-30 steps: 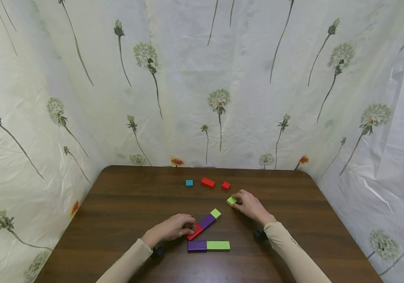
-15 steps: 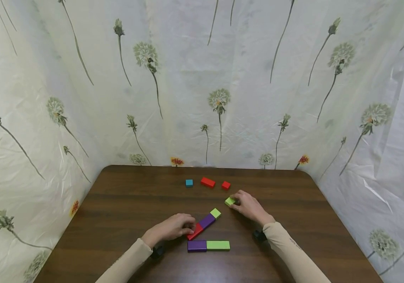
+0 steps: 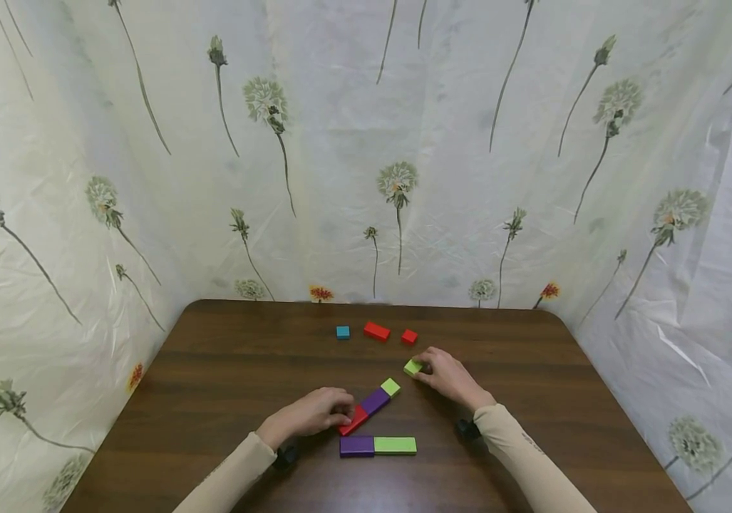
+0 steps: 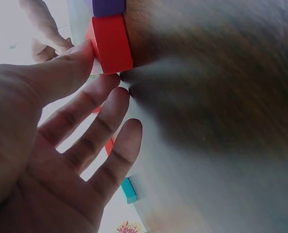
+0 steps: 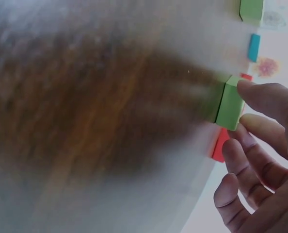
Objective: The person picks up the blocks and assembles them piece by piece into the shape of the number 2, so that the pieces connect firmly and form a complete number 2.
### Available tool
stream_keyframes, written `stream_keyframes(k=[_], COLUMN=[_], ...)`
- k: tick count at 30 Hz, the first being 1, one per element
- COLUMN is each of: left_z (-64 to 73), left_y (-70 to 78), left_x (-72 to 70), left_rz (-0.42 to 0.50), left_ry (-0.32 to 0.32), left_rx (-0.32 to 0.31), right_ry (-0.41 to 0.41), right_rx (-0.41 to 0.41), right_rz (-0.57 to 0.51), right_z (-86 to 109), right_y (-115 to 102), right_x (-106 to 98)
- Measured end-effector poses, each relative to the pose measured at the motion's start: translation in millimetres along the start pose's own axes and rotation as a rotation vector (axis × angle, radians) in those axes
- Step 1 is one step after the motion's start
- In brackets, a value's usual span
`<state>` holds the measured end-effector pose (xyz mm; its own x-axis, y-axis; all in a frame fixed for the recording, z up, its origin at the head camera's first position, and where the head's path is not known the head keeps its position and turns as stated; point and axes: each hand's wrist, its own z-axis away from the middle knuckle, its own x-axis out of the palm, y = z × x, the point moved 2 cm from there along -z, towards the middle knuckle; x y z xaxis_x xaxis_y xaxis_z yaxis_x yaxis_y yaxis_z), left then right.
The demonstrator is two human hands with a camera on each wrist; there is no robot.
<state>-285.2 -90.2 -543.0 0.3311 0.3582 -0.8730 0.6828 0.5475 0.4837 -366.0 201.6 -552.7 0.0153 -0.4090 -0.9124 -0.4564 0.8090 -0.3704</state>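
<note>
In the head view, a slanted row holds a red block [image 3: 356, 420], a purple block [image 3: 375, 402] and a small light-green block [image 3: 390, 387], touching end to end. My left hand [image 3: 314, 413] holds the red block at its near end; the left wrist view shows the thumb on one side of this red block [image 4: 114, 43] and a fingertip at its end, the other fingers spread. Just beyond the row's far end, my right hand [image 3: 447, 374] pinches another light-green block [image 3: 413, 368] between thumb and index finger. That green block [image 5: 230, 104] is low over or on the table; contact is unclear.
Nearer me lie a second purple block [image 3: 356, 447] and a long light-green block [image 3: 395, 446], joined end to end. Toward the back edge of the brown table [image 3: 244, 342] sit a blue block [image 3: 343, 333], a red block [image 3: 376, 331] and a small red block [image 3: 409, 337].
My right hand has drawn the light-green block slightly left and toward me, closer to the slanted row. The left hand has stayed on the red block.
</note>
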Motion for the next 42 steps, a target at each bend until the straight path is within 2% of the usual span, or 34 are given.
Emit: stream_keyframes(k=[9,30,35,42], left_z=[0.2,-0.2,-0.6,-0.2], left_y=[0.1,0.3,-0.7,-0.9], left_x=[0.1,0.4,0.9,1.8], left_rz=[-0.005,-0.019,-0.023,-0.013], left_ry=[0.004,0.007,0.019,0.013], left_rx=[-0.001,0.011,0.026,0.015], right_ry=[0.025,0.02,0.02,-0.003], right_rx=[-0.022,-0.128,-0.131,-0.123], right_rz=[0.005,-0.011,-0.02,-0.025], right_z=[0.1,0.6,0.5,1.5], right_y=[-3.6,-9.7,-12.8,-16.6], right_x=[3.9,8.6,9.1,11.1])
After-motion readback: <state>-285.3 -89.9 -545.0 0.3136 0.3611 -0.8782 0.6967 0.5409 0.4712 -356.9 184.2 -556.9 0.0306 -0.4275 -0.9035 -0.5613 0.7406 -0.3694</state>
